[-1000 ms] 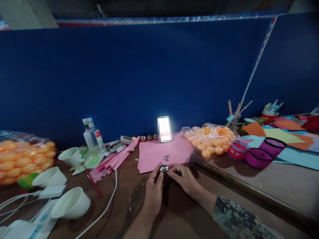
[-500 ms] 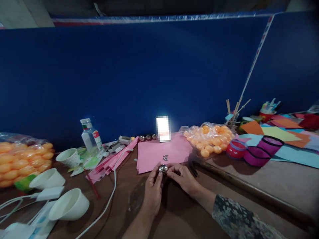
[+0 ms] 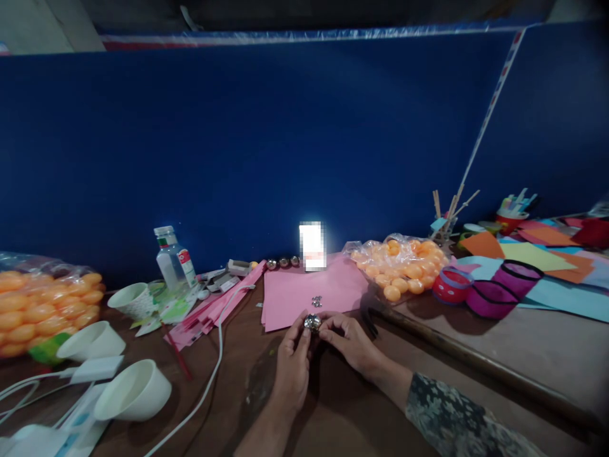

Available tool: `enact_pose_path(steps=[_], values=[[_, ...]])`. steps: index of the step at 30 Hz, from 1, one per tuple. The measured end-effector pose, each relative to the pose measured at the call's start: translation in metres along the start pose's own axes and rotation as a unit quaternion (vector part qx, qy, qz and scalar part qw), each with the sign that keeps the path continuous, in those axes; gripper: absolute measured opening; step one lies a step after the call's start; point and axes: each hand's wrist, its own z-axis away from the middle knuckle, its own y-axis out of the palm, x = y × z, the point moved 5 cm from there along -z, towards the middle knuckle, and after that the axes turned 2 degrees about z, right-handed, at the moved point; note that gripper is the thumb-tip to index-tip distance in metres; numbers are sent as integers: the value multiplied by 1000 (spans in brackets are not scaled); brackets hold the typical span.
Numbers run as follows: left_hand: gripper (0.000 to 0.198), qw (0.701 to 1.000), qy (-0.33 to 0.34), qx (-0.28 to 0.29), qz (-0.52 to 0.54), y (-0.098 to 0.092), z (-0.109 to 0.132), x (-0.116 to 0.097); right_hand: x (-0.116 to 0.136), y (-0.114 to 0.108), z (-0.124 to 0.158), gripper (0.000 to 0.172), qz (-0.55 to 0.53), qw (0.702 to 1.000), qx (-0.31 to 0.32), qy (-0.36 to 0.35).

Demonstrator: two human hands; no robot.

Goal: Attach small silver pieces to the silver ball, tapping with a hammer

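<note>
A: How is the shiny metal ball [image 3: 312,324] held?
B: Pinched by the left hand [image 3: 294,362], thumb against fingers, near edge of pink sheets [image 3: 285,295]. Round; facing and long axis can't be made out. Sides partly covered by fingers.
A: Right hand [image 3: 354,343]?
B: Nearly closed, fingertips at ball's right side; whether anything is gripped can't be told.
A: Surroundings?
B: Small metal pieces [image 3: 316,301] scattered just beyond; orange balls [image 3: 404,273] bagged, farther right.
</note>
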Motion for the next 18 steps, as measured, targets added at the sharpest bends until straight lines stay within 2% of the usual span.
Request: enact_pose_path(steps=[18], values=[[48, 1000, 12, 6, -9, -2, -1, 1, -1, 0, -1, 16, 10, 1000, -7, 0]])
